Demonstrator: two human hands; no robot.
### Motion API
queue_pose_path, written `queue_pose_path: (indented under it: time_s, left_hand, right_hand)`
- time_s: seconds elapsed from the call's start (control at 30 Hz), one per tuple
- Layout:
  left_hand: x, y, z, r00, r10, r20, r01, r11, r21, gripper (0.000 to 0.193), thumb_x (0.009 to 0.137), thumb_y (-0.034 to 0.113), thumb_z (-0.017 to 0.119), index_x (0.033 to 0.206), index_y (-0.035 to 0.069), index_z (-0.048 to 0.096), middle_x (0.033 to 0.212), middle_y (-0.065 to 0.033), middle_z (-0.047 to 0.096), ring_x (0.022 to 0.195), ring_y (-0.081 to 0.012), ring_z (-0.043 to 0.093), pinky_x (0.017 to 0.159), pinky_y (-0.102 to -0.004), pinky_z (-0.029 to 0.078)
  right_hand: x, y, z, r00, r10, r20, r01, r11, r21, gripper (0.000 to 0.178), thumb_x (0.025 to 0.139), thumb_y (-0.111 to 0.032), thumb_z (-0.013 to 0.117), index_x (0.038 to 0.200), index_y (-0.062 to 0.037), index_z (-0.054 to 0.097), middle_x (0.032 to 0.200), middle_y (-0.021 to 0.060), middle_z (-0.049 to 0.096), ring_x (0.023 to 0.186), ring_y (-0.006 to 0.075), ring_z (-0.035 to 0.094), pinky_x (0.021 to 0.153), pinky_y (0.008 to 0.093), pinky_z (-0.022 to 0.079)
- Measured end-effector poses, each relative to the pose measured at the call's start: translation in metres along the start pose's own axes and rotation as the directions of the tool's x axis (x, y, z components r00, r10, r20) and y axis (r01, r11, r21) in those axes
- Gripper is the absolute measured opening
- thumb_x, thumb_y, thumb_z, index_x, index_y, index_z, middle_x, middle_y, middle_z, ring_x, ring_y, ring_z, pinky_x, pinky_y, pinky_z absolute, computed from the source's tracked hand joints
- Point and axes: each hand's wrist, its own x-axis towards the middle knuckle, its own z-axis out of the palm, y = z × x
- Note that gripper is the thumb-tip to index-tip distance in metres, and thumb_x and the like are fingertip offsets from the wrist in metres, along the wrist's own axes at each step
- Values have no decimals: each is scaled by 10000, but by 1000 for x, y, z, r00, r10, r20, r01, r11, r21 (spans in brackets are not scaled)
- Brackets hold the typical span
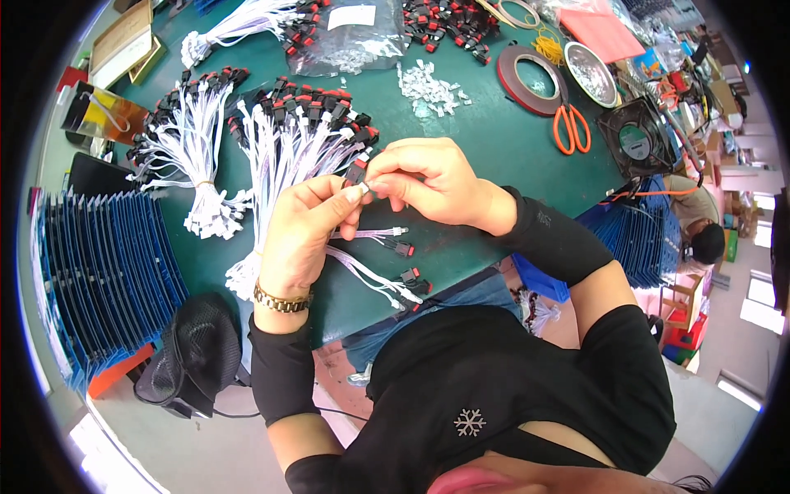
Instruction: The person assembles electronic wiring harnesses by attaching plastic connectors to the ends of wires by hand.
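Note:
My left hand (303, 224), with a metal-band watch (281, 300) on its wrist, pinches a small white connector (364, 188) between thumb and forefinger. Meeting it from the right, my right hand (434, 183) has its fingertips closed at the same connector; what exactly they grip is hidden. A black-and-red connector (356, 170) sticks up just behind the left fingertips. Below the hands, a few loose white cables (362, 270) with black-and-red ends lie near the table's front edge. Just beyond the left hand spreads a large bundle of white cables (284, 152).
Another cable bundle (197, 156) lies to the left. Small white plastic pieces (429, 89) are heaped beyond my hands. Orange-handled scissors (570, 132), a tape roll (531, 80), a round dish (589, 74) and a fan (635, 142) stand at right. Blue racks (111, 280) flank the green table (494, 148).

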Motion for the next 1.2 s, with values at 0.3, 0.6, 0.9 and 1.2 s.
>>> queue_pose_path:
  time_s: [0.3,0.6,0.9,1.2]
  left_hand:
    - [-5,9,1,990,-136,40,127,977,173,145,849,101,608,783,-27,625,659,-31,601,513,-61,516,499,-188,425]
    - [-5,3,3,996,-88,9,86,985,151,126,856,63,582,805,-45,621,660,-64,613,542,-96,571,513,-200,453]
    - [-5,2,11,997,53,-58,-35,963,265,99,832,61,618,871,-30,615,745,-87,631,613,-143,600,597,-228,480]
    - [-23,26,4,771,-26,637,-535,516,669,152,761,77,644,880,-15,621,841,-143,640,784,-282,619,719,-342,488]
  right_hand:
    - [5,4,-11,929,-326,173,366,876,-314,131,716,9,674,827,-49,634,683,81,591,560,226,590,473,283,454]
    - [-2,10,1,940,-339,49,340,909,-242,130,693,-2,696,793,-61,639,681,72,612,579,226,613,491,279,474]
    - [14,9,-25,963,-107,249,109,994,6,53,809,-52,640,823,-2,635,719,77,601,563,135,602,483,241,464]
    - [9,19,-78,963,156,-220,-224,915,-336,173,852,-185,626,827,-20,674,637,7,598,502,35,494,445,190,397]
